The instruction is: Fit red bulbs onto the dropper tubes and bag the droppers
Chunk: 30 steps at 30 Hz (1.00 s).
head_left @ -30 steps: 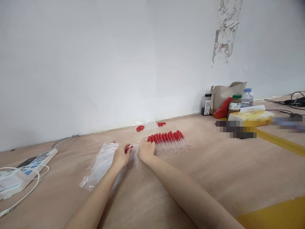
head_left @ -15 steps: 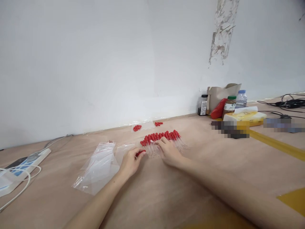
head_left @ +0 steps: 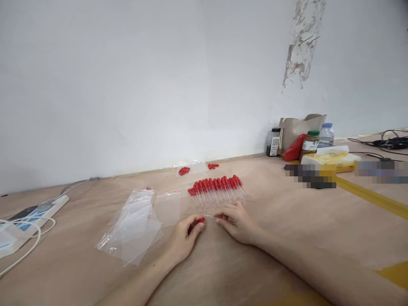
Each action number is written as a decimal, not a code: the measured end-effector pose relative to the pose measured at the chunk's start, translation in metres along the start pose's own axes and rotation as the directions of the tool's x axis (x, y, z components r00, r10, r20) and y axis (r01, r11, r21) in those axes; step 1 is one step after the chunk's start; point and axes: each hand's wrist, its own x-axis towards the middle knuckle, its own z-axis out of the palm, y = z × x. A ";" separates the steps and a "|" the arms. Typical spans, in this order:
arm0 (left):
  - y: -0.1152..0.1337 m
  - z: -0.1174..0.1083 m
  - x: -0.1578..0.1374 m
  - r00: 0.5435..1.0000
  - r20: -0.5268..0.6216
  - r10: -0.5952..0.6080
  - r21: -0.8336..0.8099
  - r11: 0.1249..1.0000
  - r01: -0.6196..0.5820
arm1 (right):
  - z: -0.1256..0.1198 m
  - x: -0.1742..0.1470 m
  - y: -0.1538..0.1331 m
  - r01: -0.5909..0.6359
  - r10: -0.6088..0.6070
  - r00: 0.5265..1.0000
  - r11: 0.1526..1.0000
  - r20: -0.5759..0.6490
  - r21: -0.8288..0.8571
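Pinched in my left hand [head_left: 186, 238] is a red rubber dropper bulb [head_left: 200, 220], its end pointing right. My right hand [head_left: 237, 223] is closed on a thin clear dropper tube [head_left: 209, 216], whose tip reaches toward the bulb; whether they touch I cannot tell. Just beyond both hands lies a row of droppers [head_left: 216, 189], red bulbs at the far end and clear tubes toward me. Two small groups of loose red bulbs, one at the left [head_left: 184, 171] and one at the right [head_left: 213, 166], rest on clear plastic near the wall.
Clear zip bags [head_left: 137, 225] lie spread left of my left hand. A power strip [head_left: 35, 221] with white cables is at the far left. Against the wall at right stand a beige bag [head_left: 295, 127], a green-lidded jar [head_left: 309, 145], bottles and a tissue pack [head_left: 331, 160].
Both hands have come nearer to me, away from the dropper row. The right hand has left the row with a clear tube, and the left has brought the red bulb toward it.
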 end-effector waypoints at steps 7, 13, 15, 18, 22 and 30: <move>0.004 -0.001 -0.001 1.000 0.007 -0.019 -0.001 1.000 0.019 | -0.002 0.000 -0.001 0.036 -0.036 0.999 0.999 -0.035 -0.025; 0.002 -0.002 -0.002 1.000 -0.027 0.015 -0.004 1.000 -0.015 | 0.001 -0.001 -0.006 0.017 -0.017 1.000 1.000 0.023 -0.023; 0.002 -0.002 -0.003 0.998 -0.041 0.038 0.021 0.999 -0.037 | 0.001 -0.001 -0.006 0.010 -0.009 0.999 0.999 0.042 -0.032; 0.003 -0.004 -0.005 0.996 -0.037 0.086 0.078 0.994 -0.083 | 0.000 0.001 -0.005 0.026 -0.022 0.997 0.999 0.080 -0.048; 0.008 -0.006 -0.007 0.987 0.025 0.156 0.148 0.976 -0.158 | -0.002 0.002 0.000 0.080 -0.073 0.993 0.994 0.095 -0.073; 0.009 -0.005 -0.008 0.976 0.085 0.201 0.230 0.949 -0.215 | -0.001 0.000 -0.002 0.186 -0.174 0.982 0.966 0.080 -0.179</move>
